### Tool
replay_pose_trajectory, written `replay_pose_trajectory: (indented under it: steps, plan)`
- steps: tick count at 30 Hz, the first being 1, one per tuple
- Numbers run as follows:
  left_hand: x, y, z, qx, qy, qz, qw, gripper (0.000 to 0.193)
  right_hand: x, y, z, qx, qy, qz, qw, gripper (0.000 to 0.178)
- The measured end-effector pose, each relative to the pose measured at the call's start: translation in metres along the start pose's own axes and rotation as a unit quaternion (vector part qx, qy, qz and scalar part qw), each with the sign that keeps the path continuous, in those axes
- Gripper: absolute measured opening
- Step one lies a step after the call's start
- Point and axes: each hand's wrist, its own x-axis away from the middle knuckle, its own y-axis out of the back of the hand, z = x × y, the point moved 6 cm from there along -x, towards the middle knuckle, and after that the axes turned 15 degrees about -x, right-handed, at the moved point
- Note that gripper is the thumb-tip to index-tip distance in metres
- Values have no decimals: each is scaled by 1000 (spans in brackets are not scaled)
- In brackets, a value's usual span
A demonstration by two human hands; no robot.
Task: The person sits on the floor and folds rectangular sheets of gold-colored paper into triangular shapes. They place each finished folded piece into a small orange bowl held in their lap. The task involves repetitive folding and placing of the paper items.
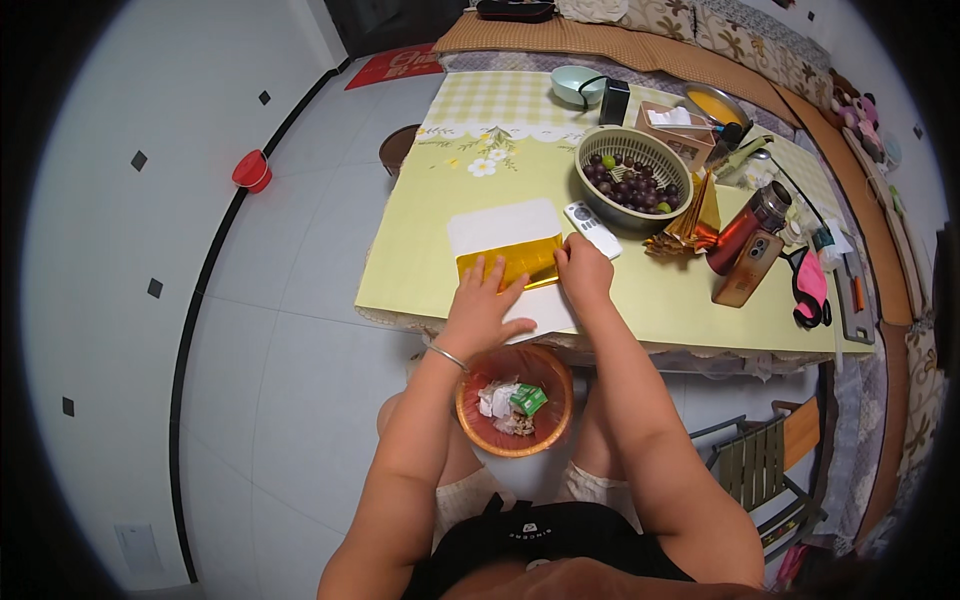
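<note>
Pressing flat, the gold paper (508, 262) is held down by the open left hand (480, 308) and pinched by the right hand (583, 268), just beside the grape basket (634, 178), so it stays still.

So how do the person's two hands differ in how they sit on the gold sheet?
The left hand lies flat with fingers spread across the gold sheet, while the right hand is bunched, fingertips pinching at the sheet's right edge. The left wrist wears a thin bangle; the right wrist is bare. Both hands touch the same sheet, on white paper.
</note>
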Motion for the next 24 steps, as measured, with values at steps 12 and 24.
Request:
replay_pose_trajectory:
  steps: [12,24]
  plan:
    - [4,-34,0,-57,30,40,997,81,72,-44,64,-116,232,202,945,75]
    - [40,-12,34,-48,99,73,991,99,45,-9,9,59,108,228,966,90]
